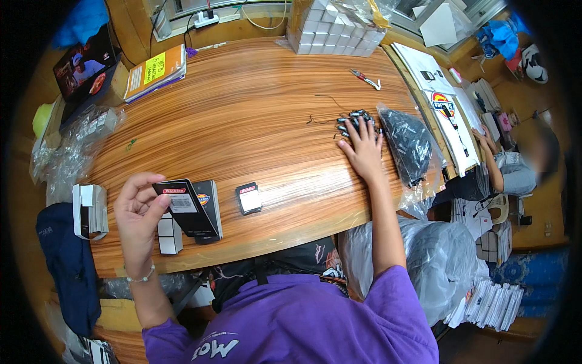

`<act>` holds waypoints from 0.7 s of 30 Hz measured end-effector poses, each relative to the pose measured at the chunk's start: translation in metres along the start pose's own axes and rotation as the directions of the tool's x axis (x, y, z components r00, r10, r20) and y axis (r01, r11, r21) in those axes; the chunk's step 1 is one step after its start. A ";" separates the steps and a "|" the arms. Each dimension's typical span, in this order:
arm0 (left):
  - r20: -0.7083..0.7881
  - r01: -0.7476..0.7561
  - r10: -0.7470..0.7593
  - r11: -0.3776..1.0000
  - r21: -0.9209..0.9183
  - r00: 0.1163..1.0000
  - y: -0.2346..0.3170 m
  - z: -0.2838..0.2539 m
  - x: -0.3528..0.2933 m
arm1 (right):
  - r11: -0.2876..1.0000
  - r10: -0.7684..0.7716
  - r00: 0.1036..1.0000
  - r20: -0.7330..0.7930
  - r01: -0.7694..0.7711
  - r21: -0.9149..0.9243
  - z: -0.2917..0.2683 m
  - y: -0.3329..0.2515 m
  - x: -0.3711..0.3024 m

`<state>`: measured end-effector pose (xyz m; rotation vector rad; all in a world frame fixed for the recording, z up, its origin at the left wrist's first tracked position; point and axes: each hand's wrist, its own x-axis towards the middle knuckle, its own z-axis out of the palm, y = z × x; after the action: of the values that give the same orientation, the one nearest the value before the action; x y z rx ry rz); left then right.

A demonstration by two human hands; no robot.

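Note:
My left hand (137, 209) pinches a black hang tag (197, 217) with a barcode sticker, holding it tilted between thumb and fingers. Just behind it a stack of similar black tags (212, 205) lies on the table. Beside that stack, near the front edge, is a small block of white labels (170, 238). A short pile of smaller black-and-white tags (249, 199) sits to the right. My right hand (365, 148) rests with fingers spread on a heap of small black pieces with thin cords (344, 128). What lies under its palm is hidden.
A clear bag of black cords (409, 142) lies right of my right hand. A red pen (365, 79) is farther back. White boxes (339, 33) are stacked at the far edge; a banded tag bundle (90, 211) sits left. Another person (515, 167) sits at the right.

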<state>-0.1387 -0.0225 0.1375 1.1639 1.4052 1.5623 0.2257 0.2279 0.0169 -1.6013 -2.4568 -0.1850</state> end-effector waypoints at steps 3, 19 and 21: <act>-0.012 0.000 0.000 1.000 -0.004 1.000 0.001 0.002 -0.001 | 0.992 -0.089 0.996 0.011 0.087 0.088 -0.001 -0.036 -0.016; 0.007 0.000 0.001 1.000 -0.019 1.000 0.007 0.003 -0.004 | 0.871 0.033 0.998 -0.050 -0.004 0.491 -0.033 -0.068 0.021; 0.010 0.002 -0.002 1.000 -0.018 1.000 0.009 0.002 -0.004 | 0.944 -0.022 0.999 -0.036 0.033 0.329 -0.023 -0.073 0.026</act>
<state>-0.1352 -0.0267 0.1453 1.1580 1.3832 1.5626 0.1511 0.2166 0.0462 -1.4091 -2.3339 0.1883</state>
